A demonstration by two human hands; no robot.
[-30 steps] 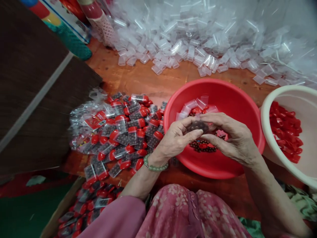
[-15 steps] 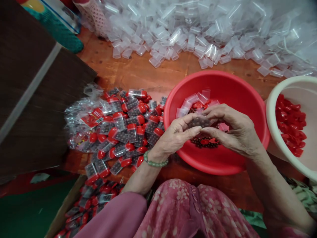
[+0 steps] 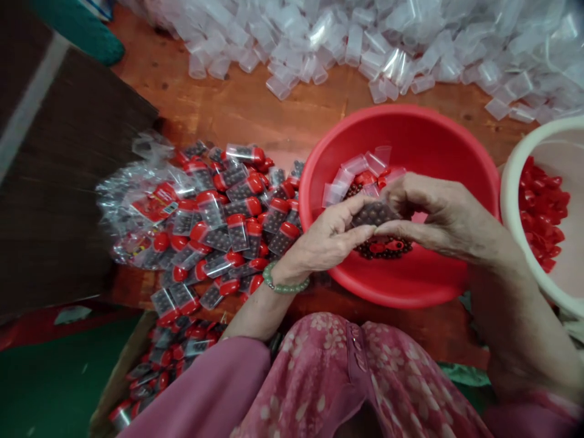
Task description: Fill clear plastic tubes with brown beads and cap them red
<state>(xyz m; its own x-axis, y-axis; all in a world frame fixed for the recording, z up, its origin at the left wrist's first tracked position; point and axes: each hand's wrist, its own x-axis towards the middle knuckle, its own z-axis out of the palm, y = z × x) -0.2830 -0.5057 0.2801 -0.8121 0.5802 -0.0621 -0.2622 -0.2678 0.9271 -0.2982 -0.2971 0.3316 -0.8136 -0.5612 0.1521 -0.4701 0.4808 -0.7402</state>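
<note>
Both hands meet above the red basin (image 3: 438,280), gripping one clear container filled with dark brown beads (image 3: 375,215). My left hand (image 3: 335,234), with a green bead bracelet (image 3: 285,278) at the wrist, pinches its left side between thumb and fingers. On the right side, the thumb and curled fingers of my right hand (image 3: 429,213) close on its end; whether a cap is there is hidden. Below the hands in the basin lie loose brown beads (image 3: 387,250), small red pieces and clear empty sleeves (image 3: 356,165).
Left of the basin spreads a heap of bead-filled containers with red caps (image 3: 237,231), beside a clear plastic bag (image 3: 132,201). Clear sleeves (image 3: 328,36) cover the table's far side. A white tub (image 3: 511,182) at right holds red caps (image 3: 541,213). A dark wooden box (image 3: 68,182) stands at left.
The view has shifted slightly, and the basin and heap appear higher in it. Both hands keep hold of the bead-filled container, and more of it shows between them now.
</note>
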